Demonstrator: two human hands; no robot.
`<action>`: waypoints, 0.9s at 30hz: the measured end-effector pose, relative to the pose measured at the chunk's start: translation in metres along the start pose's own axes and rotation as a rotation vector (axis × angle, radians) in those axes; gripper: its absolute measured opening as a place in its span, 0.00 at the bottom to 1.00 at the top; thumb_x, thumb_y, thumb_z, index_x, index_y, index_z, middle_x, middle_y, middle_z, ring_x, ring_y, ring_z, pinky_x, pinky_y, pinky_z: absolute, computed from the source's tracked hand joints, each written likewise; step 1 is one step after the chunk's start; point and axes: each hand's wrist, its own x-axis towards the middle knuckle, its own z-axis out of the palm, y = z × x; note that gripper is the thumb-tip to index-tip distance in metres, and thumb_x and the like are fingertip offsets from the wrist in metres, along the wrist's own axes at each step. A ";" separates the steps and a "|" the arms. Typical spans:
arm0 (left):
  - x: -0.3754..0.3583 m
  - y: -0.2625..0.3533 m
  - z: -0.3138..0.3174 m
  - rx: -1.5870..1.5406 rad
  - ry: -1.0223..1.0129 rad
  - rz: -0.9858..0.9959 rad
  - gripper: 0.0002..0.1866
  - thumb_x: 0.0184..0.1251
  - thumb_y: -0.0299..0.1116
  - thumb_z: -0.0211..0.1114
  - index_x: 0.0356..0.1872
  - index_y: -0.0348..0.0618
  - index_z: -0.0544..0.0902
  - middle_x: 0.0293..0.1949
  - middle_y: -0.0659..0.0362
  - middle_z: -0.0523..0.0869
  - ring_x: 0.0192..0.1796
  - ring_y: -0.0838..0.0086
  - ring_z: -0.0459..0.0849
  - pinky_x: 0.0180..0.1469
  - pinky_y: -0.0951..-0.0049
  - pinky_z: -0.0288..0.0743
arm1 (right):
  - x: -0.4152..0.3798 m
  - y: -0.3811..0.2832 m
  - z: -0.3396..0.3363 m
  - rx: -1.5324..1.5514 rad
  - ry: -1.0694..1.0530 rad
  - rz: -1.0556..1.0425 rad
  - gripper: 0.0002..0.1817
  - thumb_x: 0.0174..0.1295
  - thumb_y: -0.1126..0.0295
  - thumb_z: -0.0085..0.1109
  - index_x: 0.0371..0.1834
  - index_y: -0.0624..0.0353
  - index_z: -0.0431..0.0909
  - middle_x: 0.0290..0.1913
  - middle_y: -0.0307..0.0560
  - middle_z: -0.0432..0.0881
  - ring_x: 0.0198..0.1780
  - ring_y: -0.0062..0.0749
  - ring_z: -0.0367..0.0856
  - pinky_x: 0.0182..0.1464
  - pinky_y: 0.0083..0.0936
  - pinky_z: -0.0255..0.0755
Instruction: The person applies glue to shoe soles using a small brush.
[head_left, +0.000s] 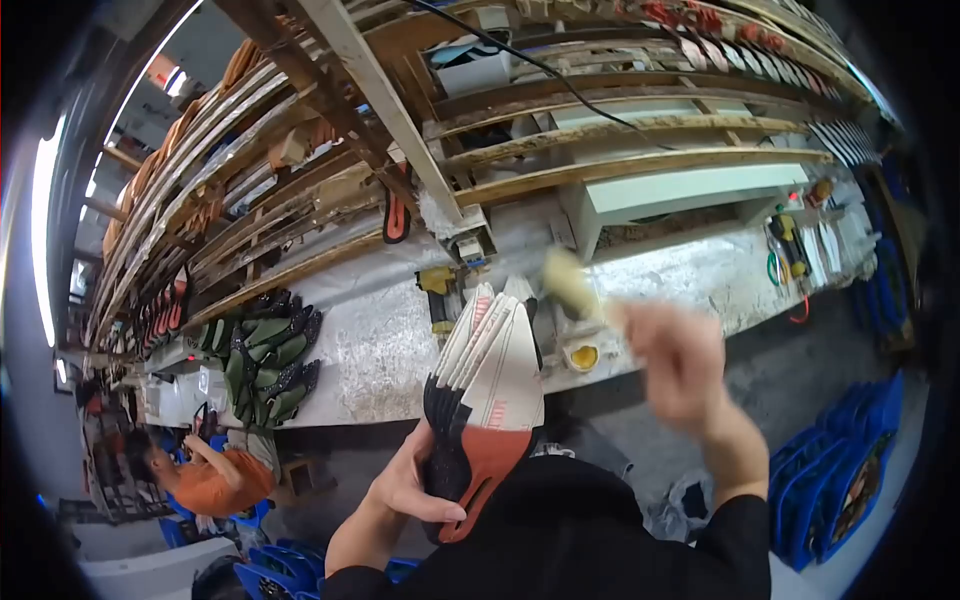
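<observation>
My left hand (412, 488) grips a fanned stack of shoe insoles (495, 395), with white toe parts up and red and black heel parts down. The thumb lies over the red heel of the front insole. To the right, my right hand (675, 355) is closed round a brush whose pale yellow head (568, 280) points up and left, blurred by motion, apart from the insoles. Between them on the bench edge stands a small cup of yellow stuff (583, 355).
A yellow and black tool (436, 290) lies on the bench (375, 350) behind the insoles. Green and black shoe parts (268, 350) are heaped left. Wooden racks (640, 125) rise behind. A co-worker in orange (215, 480) is lower left; blue bins (835, 470) stand right.
</observation>
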 end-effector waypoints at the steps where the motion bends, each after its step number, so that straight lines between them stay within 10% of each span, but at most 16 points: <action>1: -0.006 0.000 0.007 -0.026 0.035 -0.023 0.68 0.27 0.18 0.79 0.84 0.39 0.58 0.77 0.54 0.73 0.74 0.66 0.73 0.78 0.66 0.59 | -0.011 -0.014 0.002 -0.045 -0.053 -0.030 0.17 0.59 0.85 0.61 0.51 0.62 0.86 0.28 0.43 0.82 0.21 0.26 0.69 0.23 0.22 0.65; 13: -0.017 -0.034 0.023 -0.249 0.223 0.043 0.61 0.24 0.16 0.70 0.78 0.38 0.65 0.61 0.43 0.85 0.49 0.51 0.87 0.51 0.55 0.81 | -0.049 0.024 0.014 0.251 -0.058 0.247 0.21 0.59 0.83 0.63 0.56 0.57 0.87 0.32 0.40 0.85 0.20 0.25 0.70 0.20 0.23 0.65; 17: -0.010 -0.034 0.036 -0.268 0.246 0.096 0.60 0.25 0.18 0.69 0.77 0.40 0.65 0.58 0.43 0.85 0.44 0.52 0.87 0.39 0.52 0.79 | -0.072 -0.010 0.023 0.031 -0.174 -0.070 0.17 0.61 0.86 0.56 0.50 0.62 0.86 0.29 0.44 0.83 0.20 0.27 0.67 0.22 0.23 0.63; 23: -0.013 -0.047 0.031 -0.285 0.289 0.094 0.60 0.25 0.20 0.70 0.78 0.42 0.65 0.58 0.43 0.85 0.44 0.53 0.87 0.38 0.53 0.79 | -0.074 -0.012 0.011 0.152 0.056 -0.116 0.17 0.60 0.85 0.59 0.50 0.61 0.87 0.28 0.43 0.83 0.20 0.26 0.67 0.22 0.23 0.62; 27: -0.016 -0.063 0.010 -0.313 0.097 0.122 0.66 0.27 0.22 0.73 0.83 0.51 0.61 0.73 0.55 0.79 0.70 0.60 0.80 0.72 0.63 0.71 | -0.060 0.025 0.005 0.007 -0.116 0.033 0.19 0.60 0.83 0.62 0.55 0.59 0.88 0.30 0.42 0.86 0.19 0.23 0.70 0.18 0.22 0.65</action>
